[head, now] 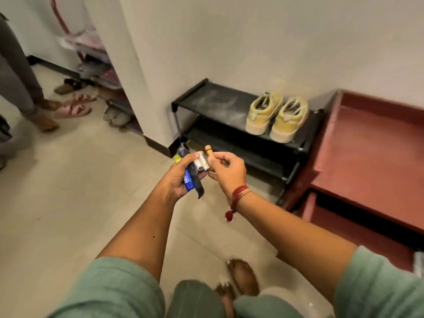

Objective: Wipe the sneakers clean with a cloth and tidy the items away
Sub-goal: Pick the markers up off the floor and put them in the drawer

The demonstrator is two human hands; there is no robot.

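Beige floor tiling point(80, 203) and a white wall point(252, 42) are bounding the work area, which reads as an entryway. A black two-tier shoe rack point(213, 104) is standing against the wall, with a red-brown wooden cabinet point(367, 152) just beside it on the right. The yellow sneakers point(276, 115) are sitting side by side at the right end of the rack's top shelf, heels facing outward, well apart from both hands. This placement suggests that the pair is stowed and that the tidying stage is under way. No cloth is identifiable in view.

The left hand point(176, 177) is gripping a bundle of small items: a blue tube point(188, 180), a dark strip point(199, 189) hanging below the fist, some pale small tubes point(201, 162) lying across the fingers, and a yellow cap point(177, 159) at the thumb side. The fingers are curling round the bundle, so one hand is carrying everything.

The right hand point(226, 167) is working close against the left and appears to be pinching an orange stick point(208, 150) upright, just beside the pale tubes. Whether the stick is joining or leaving the bundle cannot be told. A red thread band point(238, 193) is circling the right wrist.

Pink sandals point(73, 109) are lying at the far left.
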